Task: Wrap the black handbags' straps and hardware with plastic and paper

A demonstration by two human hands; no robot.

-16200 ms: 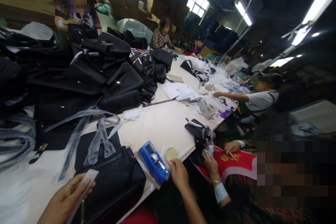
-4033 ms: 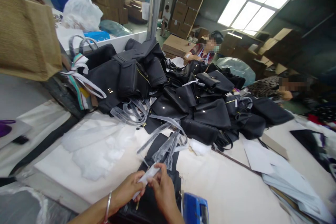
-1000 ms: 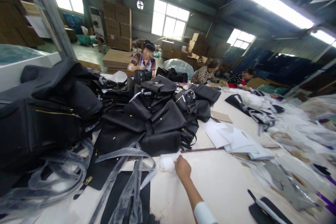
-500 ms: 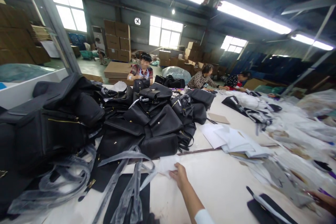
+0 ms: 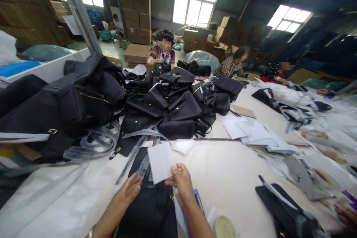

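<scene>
My right hand pinches a thin white foam sheet by its lower right corner and holds it up over a black handbag. This bag lies flat on the white table right in front of me, its straps wrapped in clear plastic. My left hand rests on the bag's top edge, fingers curled, just below the sheet. More white foam lies on the table beyond the sheet.
A big heap of black handbags covers the table's left and middle. White paper sheets lie to the right. A blue tape dispenser and a tape roll sit near my right arm. Several people work at the far side.
My right hand has drawn back from the foam pile by the heap, bringing one white sheet with it. My left hand has come into view on the black bag.
</scene>
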